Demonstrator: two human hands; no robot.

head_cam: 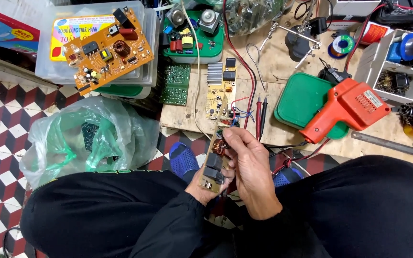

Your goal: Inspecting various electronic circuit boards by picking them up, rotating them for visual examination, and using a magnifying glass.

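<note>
Both my hands hold a narrow tan circuit board (217,153) upright above my lap. It carries a copper coil, black relays and short blue and red wires at its top. My right hand (250,173) wraps the board's right side, thumb near the top. My left hand (201,187) is mostly hidden behind the board and grips its lower end.
A low wooden bench (283,71) holds an orange soldering gun (345,110) on a green lid, red and black probes (260,114), a yellow board (220,95) and a green board (176,84). An orange board (106,48) lies on plastic boxes. A clear bag (87,138) sits on the tiled floor.
</note>
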